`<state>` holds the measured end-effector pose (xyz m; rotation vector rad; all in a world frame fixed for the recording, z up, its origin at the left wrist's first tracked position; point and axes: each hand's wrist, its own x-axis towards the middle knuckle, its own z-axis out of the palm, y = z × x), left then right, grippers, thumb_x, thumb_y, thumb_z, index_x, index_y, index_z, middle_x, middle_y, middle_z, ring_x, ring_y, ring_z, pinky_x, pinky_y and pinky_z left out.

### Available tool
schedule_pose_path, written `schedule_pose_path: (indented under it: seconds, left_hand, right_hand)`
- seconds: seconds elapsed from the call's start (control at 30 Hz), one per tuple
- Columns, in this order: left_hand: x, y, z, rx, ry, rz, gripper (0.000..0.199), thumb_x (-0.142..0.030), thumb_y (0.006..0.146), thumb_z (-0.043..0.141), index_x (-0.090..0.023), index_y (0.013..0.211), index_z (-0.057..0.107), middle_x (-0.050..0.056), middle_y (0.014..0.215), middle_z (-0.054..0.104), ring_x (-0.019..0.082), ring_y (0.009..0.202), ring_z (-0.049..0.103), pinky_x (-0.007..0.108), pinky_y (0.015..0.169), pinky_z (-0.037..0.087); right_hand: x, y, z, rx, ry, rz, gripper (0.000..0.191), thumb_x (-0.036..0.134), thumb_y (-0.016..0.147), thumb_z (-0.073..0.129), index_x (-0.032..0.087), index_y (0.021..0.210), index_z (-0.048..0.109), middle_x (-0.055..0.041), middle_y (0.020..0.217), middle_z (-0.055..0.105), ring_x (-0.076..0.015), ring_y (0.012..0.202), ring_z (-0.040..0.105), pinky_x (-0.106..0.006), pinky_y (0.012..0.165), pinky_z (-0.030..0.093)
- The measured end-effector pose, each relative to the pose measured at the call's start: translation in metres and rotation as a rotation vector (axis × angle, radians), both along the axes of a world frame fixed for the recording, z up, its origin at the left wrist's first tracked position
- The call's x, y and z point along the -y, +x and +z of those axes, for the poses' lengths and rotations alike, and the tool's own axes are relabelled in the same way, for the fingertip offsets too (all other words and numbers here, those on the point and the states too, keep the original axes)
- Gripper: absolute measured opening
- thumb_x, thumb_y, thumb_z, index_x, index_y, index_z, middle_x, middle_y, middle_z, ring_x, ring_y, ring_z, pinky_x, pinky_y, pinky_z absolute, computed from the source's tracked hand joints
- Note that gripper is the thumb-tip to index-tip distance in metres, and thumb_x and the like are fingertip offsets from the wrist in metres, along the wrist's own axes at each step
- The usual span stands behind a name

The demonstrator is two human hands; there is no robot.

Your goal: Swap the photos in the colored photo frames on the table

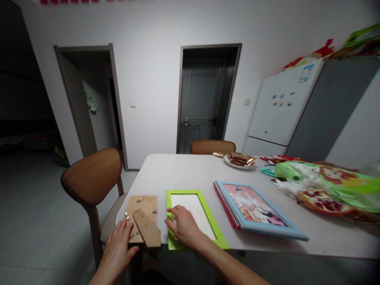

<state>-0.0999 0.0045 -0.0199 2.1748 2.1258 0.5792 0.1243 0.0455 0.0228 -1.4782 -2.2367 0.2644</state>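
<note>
White wall (151, 79) is filling the back. Grey-framed doorway (118, 103) is standing at left, dark glass door (202, 95) is sitting in a second frame near centre. Wall switches (133, 105) are showing beside both. White fridge (279, 118) with grey side is standing at right, small magnets (281, 96) dotting it. White table (166, 170) is stretching across the front; wooden chair (95, 174) is standing at its left, another chair's back (212, 147) is rising behind. Grey tiled floor (26, 213) is running left, far left falling into shadow.
</note>
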Motion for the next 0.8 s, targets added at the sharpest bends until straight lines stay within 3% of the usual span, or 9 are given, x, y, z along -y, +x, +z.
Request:
schedule_pose_path:
  seconds: [0.07, 0.17, 0.33, 0.47, 0.53, 0.63, 0.8]
  left_hand:
    - [-0.004, -0.01, -0.006, -0.029, 0.006, 0.003, 0.048, -0.016, 0.064, 0.054, -0.013, 0.111, 0.049, 0.013, 0.128, 0.042, 0.024, 0.12, 0.034, 0.039, 0.099, 0.029]
    - [-0.008, -0.012, -0.008, -0.042, 0.025, -0.014, 0.044, -0.016, 0.065, 0.054, -0.01, 0.108, 0.051, 0.014, 0.125, 0.046, 0.025, 0.118, 0.039, 0.037, 0.098, 0.032]
    - [-0.009, -0.007, 0.001, -0.021, 0.182, -0.024, 0.036, -0.02, 0.067, 0.056, -0.012, 0.102, 0.056, 0.014, 0.116, 0.055, 0.027, 0.111, 0.046, 0.04, 0.093, 0.039]
    - [-0.006, 0.013, 0.013, 0.041, 0.364, -0.107, 0.032, -0.023, 0.069, 0.057, -0.015, 0.099, 0.056, 0.014, 0.113, 0.056, 0.028, 0.11, 0.047, 0.043, 0.09, 0.041]
    - [-0.003, 0.033, 0.017, 0.079, 0.377, -0.168, 0.032, -0.022, 0.07, 0.057, -0.014, 0.1, 0.056, 0.015, 0.114, 0.056, 0.027, 0.109, 0.048, 0.042, 0.09, 0.042]
    - [0.001, 0.071, 0.023, 0.113, 0.274, -0.257, 0.031, -0.016, 0.07, 0.056, -0.014, 0.102, 0.054, 0.014, 0.115, 0.055, 0.024, 0.108, 0.049, 0.039, 0.091, 0.042]
    - [-0.001, 0.124, 0.029, 0.132, 0.086, -0.366, 0.03, -0.01, 0.069, 0.055, -0.014, 0.099, 0.055, 0.013, 0.117, 0.052, 0.022, 0.112, 0.045, 0.035, 0.095, 0.037]
  right_hand:
    - [0.011, -0.027, -0.003, 0.045, 0.015, 0.102, 0.035, 0.042, 0.075, 0.046, 0.021, 0.101, 0.057, -0.0081, 0.093, 0.057, -0.0225, 0.09, 0.045, -0.034, 0.078, 0.03]
    - [0.019, -0.053, -0.011, 0.067, 0.061, 0.134, 0.043, 0.048, 0.066, 0.054, 0.022, 0.1, 0.055, -0.0081, 0.093, 0.055, -0.0245, 0.091, 0.043, -0.039, 0.081, 0.028]
    - [0.016, -0.057, -0.011, -0.104, 0.044, 0.13, 0.042, 0.03, 0.061, 0.058, 0.023, 0.102, 0.055, -0.0068, 0.093, 0.052, -0.0213, 0.085, 0.045, -0.034, 0.076, 0.034]
    - [0.02, -0.029, 0.006, -0.286, 0.089, 0.118, 0.046, 0.02, 0.059, 0.055, 0.021, 0.105, 0.054, -0.0064, 0.095, 0.051, -0.0196, 0.089, 0.045, -0.031, 0.079, 0.036]
    - [0.025, -0.006, 0.013, -0.292, 0.111, 0.123, 0.044, 0.018, 0.058, 0.054, 0.021, 0.102, 0.055, -0.0058, 0.094, 0.052, -0.0195, 0.09, 0.044, -0.032, 0.081, 0.036]
    - [0.032, 0.035, 0.017, -0.274, 0.095, 0.078, 0.041, 0.016, 0.059, 0.051, 0.02, 0.1, 0.057, -0.0062, 0.095, 0.052, -0.0194, 0.091, 0.045, -0.032, 0.083, 0.036]
    - [0.036, 0.087, 0.008, -0.205, 0.041, -0.025, 0.038, 0.018, 0.061, 0.048, 0.018, 0.098, 0.058, -0.0074, 0.098, 0.053, -0.0193, 0.093, 0.047, -0.032, 0.086, 0.036]
